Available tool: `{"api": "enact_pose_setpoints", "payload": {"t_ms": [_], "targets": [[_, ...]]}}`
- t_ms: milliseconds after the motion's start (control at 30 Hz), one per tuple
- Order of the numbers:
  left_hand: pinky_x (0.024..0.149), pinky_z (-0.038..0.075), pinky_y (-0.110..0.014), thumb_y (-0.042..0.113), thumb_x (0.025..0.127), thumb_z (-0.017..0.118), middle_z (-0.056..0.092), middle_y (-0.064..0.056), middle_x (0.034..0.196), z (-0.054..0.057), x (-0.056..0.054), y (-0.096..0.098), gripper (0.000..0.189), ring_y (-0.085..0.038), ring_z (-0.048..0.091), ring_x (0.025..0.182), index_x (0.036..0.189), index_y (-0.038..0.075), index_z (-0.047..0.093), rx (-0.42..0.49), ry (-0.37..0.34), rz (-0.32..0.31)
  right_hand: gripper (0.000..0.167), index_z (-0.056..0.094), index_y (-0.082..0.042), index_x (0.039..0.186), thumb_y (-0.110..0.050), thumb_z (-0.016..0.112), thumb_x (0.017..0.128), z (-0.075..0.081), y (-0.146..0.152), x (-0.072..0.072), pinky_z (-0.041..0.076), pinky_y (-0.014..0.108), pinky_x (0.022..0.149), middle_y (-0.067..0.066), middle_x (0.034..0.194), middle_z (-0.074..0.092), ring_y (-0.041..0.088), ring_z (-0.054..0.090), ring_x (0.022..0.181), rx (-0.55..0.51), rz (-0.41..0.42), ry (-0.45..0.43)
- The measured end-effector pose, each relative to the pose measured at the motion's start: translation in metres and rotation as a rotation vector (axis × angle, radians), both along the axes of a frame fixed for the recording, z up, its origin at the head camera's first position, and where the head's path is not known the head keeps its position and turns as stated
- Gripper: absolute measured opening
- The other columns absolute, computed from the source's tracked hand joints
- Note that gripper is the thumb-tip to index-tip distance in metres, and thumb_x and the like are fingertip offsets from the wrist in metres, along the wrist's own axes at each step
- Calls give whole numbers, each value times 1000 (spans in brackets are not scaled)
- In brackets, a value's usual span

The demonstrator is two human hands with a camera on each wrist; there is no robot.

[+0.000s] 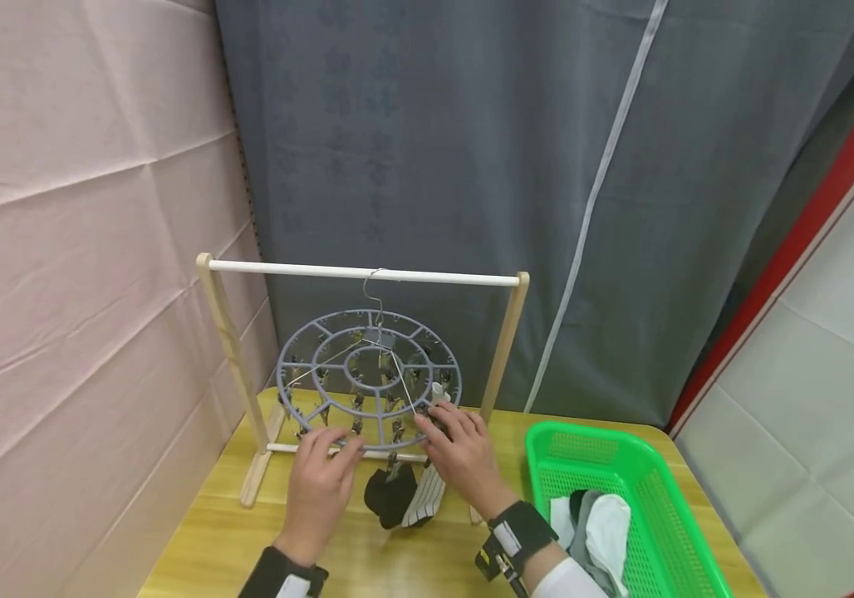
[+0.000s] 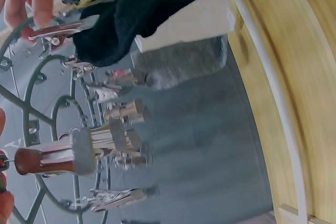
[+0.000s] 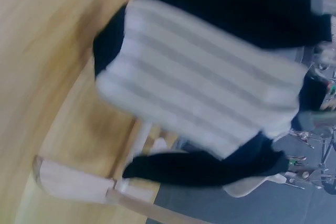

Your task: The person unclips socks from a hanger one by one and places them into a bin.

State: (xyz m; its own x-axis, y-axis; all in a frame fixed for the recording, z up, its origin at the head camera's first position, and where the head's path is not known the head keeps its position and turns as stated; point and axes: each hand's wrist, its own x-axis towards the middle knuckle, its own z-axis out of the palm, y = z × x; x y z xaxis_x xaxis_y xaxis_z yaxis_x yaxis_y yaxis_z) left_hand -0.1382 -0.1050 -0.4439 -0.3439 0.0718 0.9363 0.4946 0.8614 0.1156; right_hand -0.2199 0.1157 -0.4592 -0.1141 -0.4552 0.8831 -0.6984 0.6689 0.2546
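Note:
A round grey clip hanger (image 1: 370,448) hangs by its metal hook from a white rail. My left hand (image 1: 318,486) pinches the front rim, its fingertips around a small dark piece in the left wrist view. At the front right rim my right hand (image 1: 464,457) has curled fingers at a clip (image 2: 58,29) that bears a black sock (image 2: 105,32). Below the rim dangle a black sock (image 1: 390,496) and a striped white-and-grey sock (image 3: 199,74) with dark ends. A small white piece (image 1: 438,394) shows behind the right fingers. The right wrist view hides the right fingers.
The wooden rack (image 1: 231,336) with its white rail (image 1: 442,276) stands on the wooden table (image 1: 203,540). A green basket (image 1: 584,428) at the right holds white (image 1: 608,531), grey and black socks. Grey curtain (image 1: 427,149) hangs behind; a pale cloth wall rises at left.

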Motion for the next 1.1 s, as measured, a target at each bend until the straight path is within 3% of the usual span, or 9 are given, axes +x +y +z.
{"api": "enact_pose_setpoints", "payload": {"t_ms": [100,267,367,467,567,633,833,900,1100], "targets": [[94,45,-33,12,75,69,67,-13,98,0,0,-6,17,-30,57,95,91,6,73,26,-42,-15,27,66,-21,121,-25,49,101,3,1,-3,49,41,87,2,102,70,22,65,107,67,18,57],[110,32,-15,4,70,74,67,-17,105,-3,-1,-12,27,-34,57,101,97,2,73,95,-65,-58,33,68,-27,119,-12,52,94,13,-8,-2,49,39,85,1,86,64,21,63,91,93,52,125],[115,27,-14,5,76,70,65,-22,113,-5,-2,-13,25,-38,57,106,100,0,73,132,-41,-63,44,67,-30,119,-3,49,89,19,-14,0,43,37,79,1,78,56,21,55,81,87,75,176],[108,35,-19,10,88,60,61,-26,110,-11,-1,-10,20,-39,55,101,98,-2,73,186,46,-39,52,68,-30,116,3,46,82,23,-20,3,35,35,74,-1,73,49,19,46,74,79,86,229],[87,39,-29,11,92,51,61,-21,98,-22,3,-5,24,-33,53,88,89,-3,70,215,101,-46,51,68,-30,113,1,49,78,25,-25,7,32,34,72,-2,72,47,19,43,73,78,81,244],[81,38,-33,6,91,49,62,-15,93,-31,6,1,20,-27,54,86,91,-2,68,197,51,-87,50,68,-30,113,-1,51,77,26,-26,9,31,35,71,-2,72,47,19,43,74,80,65,233],[91,43,-40,1,88,62,69,-11,110,-48,9,10,30,-24,61,106,118,-3,62,108,-286,-104,36,70,-29,109,-7,47,91,26,-29,15,31,34,72,-2,72,47,19,44,74,86,64,173],[88,42,-42,2,86,66,70,-11,108,-49,8,12,31,-23,60,105,117,-2,63,132,-311,-95,32,70,-28,109,-12,46,97,25,-30,16,32,34,73,-2,72,47,18,45,74,91,70,165],[82,35,-31,-4,75,73,69,-6,94,-47,5,14,25,-19,60,91,99,2,70,240,-239,-129,27,67,-27,119,-28,49,99,19,-34,23,32,35,75,-2,76,50,19,46,77,85,98,157]]}}
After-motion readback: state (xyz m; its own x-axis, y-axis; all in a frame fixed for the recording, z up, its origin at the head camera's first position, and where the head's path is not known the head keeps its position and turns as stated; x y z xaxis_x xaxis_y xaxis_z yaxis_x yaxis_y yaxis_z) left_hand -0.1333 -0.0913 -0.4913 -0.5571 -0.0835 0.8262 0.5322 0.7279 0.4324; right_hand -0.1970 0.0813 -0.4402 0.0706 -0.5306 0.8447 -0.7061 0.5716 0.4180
